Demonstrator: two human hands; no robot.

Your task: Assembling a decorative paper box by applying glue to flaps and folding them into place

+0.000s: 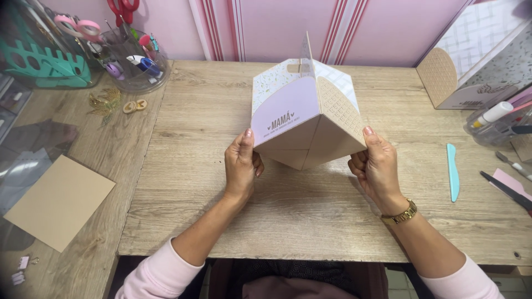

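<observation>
Left hand (241, 166) and right hand (378, 166) clamp the gable gift box (302, 119) at opposite lower edges above the wooden desk (221, 210); light, even pressure likely avoids creasing the card.

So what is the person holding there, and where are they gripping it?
A gable-topped paper gift box, held up between both hands: left hand at its lower left edge, right hand at its lower right edge.

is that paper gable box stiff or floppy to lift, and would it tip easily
The paper box probably handles stiffly: its folded panels keep crisp edges. Likely light, since left hand and right hand lift it by fingertips. Tilted on one corner, it would likely tip.
</observation>
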